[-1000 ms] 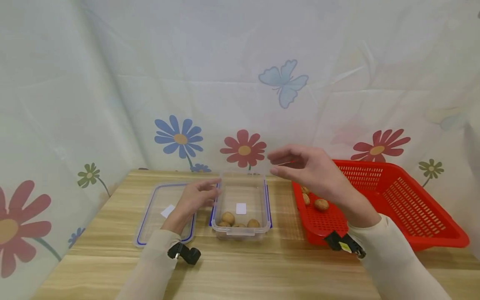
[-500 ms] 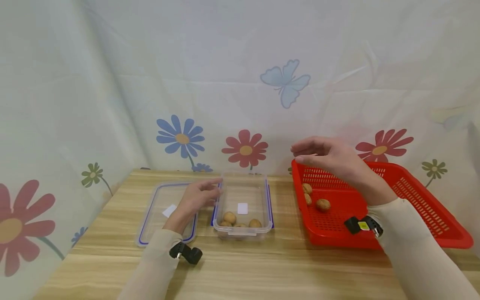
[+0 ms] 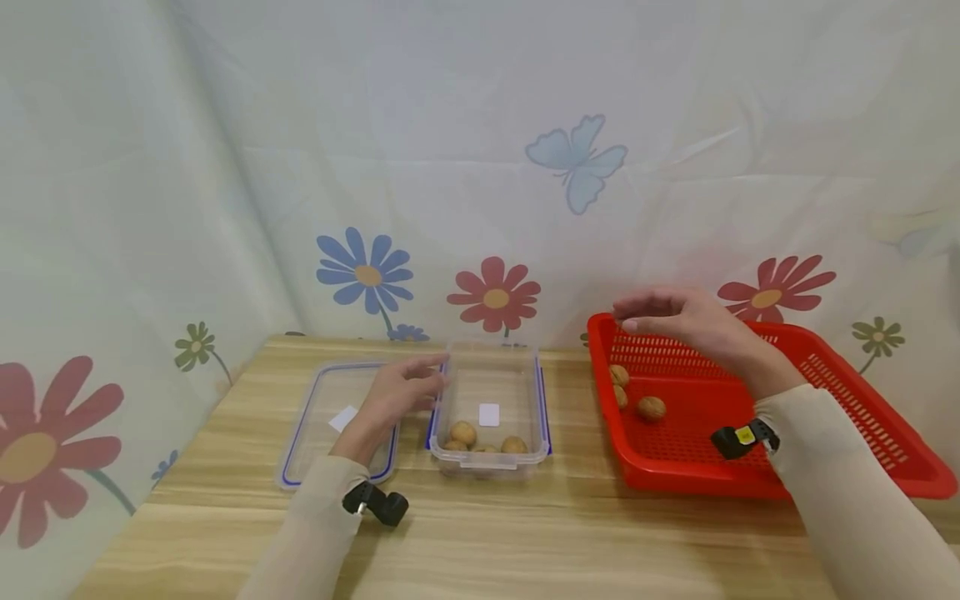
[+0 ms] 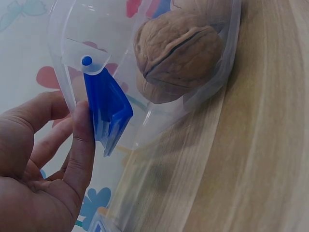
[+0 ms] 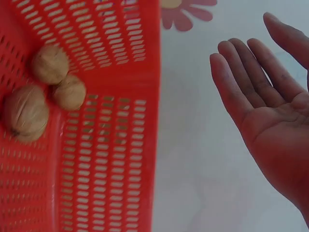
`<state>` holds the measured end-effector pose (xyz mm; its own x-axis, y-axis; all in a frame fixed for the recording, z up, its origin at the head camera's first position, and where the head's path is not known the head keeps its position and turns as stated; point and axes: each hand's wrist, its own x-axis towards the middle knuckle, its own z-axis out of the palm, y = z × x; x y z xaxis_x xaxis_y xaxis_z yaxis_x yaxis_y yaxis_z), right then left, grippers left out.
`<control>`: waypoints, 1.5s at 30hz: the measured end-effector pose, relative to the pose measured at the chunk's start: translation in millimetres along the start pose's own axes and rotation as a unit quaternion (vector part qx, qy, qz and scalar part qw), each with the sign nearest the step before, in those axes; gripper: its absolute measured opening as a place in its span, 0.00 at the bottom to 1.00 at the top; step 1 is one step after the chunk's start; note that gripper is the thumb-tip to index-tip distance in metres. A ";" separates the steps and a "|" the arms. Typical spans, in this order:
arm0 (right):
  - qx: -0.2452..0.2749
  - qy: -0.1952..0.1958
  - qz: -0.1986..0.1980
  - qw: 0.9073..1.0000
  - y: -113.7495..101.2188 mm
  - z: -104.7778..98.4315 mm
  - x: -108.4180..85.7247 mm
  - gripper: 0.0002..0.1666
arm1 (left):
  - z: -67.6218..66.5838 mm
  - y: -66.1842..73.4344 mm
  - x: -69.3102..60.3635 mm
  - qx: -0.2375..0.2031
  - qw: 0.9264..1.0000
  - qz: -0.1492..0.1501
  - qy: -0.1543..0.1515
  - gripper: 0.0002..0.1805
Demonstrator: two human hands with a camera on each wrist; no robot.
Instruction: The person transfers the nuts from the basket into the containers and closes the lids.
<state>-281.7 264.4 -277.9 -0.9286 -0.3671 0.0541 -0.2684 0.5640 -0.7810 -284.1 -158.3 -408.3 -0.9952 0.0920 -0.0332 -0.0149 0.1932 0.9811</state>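
My left hand [image 3: 393, 398] is at the left side of a clear plastic food container [image 3: 495, 379]. In the left wrist view, its fingertips touch the rim and a blue side latch [image 4: 106, 106]. Several walnuts [image 3: 462, 433] lie inside the container's near end, by its front wall. Above the back left part of a red plastic basket [image 3: 637, 462] hovers my right hand [image 3: 693, 325], fingers extended and palm bare in the right wrist view. Three walnuts [image 3: 651, 408] sit in the basket's left end; the right wrist view shows these walnuts [image 5: 50, 65] too.
A clear lid [image 3: 318, 408] with a blue seal and a white label lies flat to the container's left, partly behind my left hand. Behind the wooden table [image 3: 480, 542] hangs a flowered curtain [image 3: 420, 108]. Black cameras [image 3: 386, 504] are strapped to both wrists.
My right hand has moved right, away from above the container's right side, to over the basket. My left hand stays at the container's left side. The view has shifted slightly.
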 end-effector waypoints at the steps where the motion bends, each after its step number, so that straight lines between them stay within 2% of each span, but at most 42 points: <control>1: -0.001 -0.003 0.002 1.000 3.2 -1.3 0.3 0.35 | 0.0 0.1 0.1 0.000 1.000 0.000 0.000 0.26; 13: -0.017 -0.045 0.053 0.997 40.1 -12.6 0.7 0.33 | 0.8 -1.0 2.5 0.013 1.000 -0.006 0.007 0.25; 26: -0.017 -0.109 0.073 0.991 73.4 -16.8 2.4 0.35 | 1.2 -0.8 2.4 0.011 1.000 -0.007 0.008 0.26; 35: -0.046 -0.141 0.077 0.986 86.4 -12.2 7.2 0.28 | 0.5 -2.1 2.3 0.009 1.000 0.000 0.005 0.26; 45: -0.064 -0.176 0.085 0.979 97.0 -7.8 9.0 0.30 | 0.6 -0.4 1.5 0.011 1.000 -0.004 0.006 0.26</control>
<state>-318.1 321.5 -348.3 -0.8233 -0.4792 -0.3042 -0.1691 0.7187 -0.6744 -285.6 -157.6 -408.9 -0.9962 0.0785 -0.0381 -0.0204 0.2145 0.9765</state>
